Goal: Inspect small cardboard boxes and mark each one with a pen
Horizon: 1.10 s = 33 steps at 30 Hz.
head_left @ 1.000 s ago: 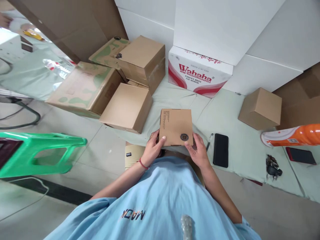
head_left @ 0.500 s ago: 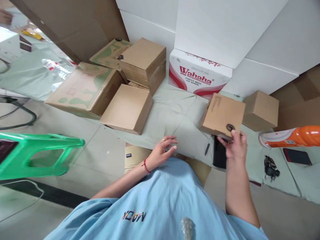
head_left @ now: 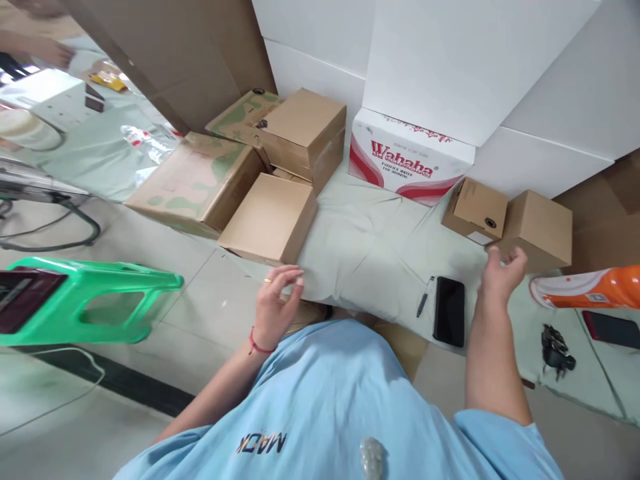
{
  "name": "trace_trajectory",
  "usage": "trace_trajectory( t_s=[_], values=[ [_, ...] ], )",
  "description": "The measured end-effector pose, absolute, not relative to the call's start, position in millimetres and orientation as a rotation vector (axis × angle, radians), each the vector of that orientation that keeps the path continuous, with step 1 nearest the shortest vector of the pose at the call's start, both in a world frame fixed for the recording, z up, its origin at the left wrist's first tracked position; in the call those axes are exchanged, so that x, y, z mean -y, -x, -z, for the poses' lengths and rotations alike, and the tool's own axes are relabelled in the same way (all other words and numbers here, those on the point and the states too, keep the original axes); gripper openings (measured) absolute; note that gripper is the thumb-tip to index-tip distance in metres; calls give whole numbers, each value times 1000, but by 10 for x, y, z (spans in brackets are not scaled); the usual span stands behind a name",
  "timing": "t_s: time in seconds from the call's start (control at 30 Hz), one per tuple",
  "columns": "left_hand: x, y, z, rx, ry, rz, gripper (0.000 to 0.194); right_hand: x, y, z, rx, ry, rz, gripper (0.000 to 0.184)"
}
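A small brown carton with a round black mark (head_left: 476,210) lies on the pale green sheet (head_left: 370,253), touching a plain brown carton (head_left: 540,227) on its right. My right hand (head_left: 500,273) hovers just below it, empty, fingers loosely spread. My left hand (head_left: 277,300) hangs over the sheet's near edge with fingers apart and nothing in it; it wears a ring and a red wrist cord. A flat brown carton (head_left: 270,217) sits just beyond the left hand.
A black phone (head_left: 449,310) and a pen (head_left: 424,305) lie between my hands. A white and red Wahaha box (head_left: 410,160) stands at the back wall. Larger cartons (head_left: 200,180) are stacked left. Also here: a green stool (head_left: 95,300), an orange bottle (head_left: 590,290), keys (head_left: 557,350).
My right hand carried the marked carton to the right, set it beside the plain carton and let go. My left hand released it and moved left. The view shifted slightly.
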<state>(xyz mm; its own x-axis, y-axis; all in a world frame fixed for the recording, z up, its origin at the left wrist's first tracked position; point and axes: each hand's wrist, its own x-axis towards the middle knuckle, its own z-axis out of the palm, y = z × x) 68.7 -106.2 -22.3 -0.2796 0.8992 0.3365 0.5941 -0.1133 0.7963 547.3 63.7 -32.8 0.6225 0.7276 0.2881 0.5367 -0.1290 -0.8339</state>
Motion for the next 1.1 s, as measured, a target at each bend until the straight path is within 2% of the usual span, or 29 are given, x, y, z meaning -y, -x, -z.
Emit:
trace_trajectory(
  t_s=[0.07, 0.17, 0.3, 0.4, 0.47, 0.57, 0.73, 0.93, 1.03, 1.1],
  values=[
    [1001, -451, 144, -2054, -1667, -1485, 18, -286, -5298, 414, 996, 1827, -209, 53],
    [782, -53, 84, -2358, -1463, -1629, 23, 240, -5026, 534, 999, 1847, -294, 44],
    [422, 263, 169, -2465, -996, -1460, 36, 652, -4746, 620, 1015, 1812, -519, 36],
    [354, 149, 262, -2385, -1023, -1376, 52, 704, -4518, 623, 1036, 1734, -676, 36],
    [462, -69, 278, -2314, -1086, -1379, 55, 657, -4303, 596, 1072, 1663, -802, 36],
    [770, -477, 237, -2133, -1177, -1380, 54, 515, -3909, 533, 1135, 1518, -1015, 43],
    [1111, -967, 226, -1617, -1532, -1204, 39, 224, -3394, 496, 1052, 1316, -1392, 60],
    [917, -1014, 378, -1487, -842, -1315, 69, 214, -3296, 570, 1026, 1423, -1543, 59],
    [898, -970, 335, -1332, -864, -1289, 62, 301, -3389, 547, 955, 1423, -1595, 59],
    [932, -971, 243, -1280, -1007, -1289, 57, 341, -3468, 516, 891, 1428, -1635, 66]
  ],
)
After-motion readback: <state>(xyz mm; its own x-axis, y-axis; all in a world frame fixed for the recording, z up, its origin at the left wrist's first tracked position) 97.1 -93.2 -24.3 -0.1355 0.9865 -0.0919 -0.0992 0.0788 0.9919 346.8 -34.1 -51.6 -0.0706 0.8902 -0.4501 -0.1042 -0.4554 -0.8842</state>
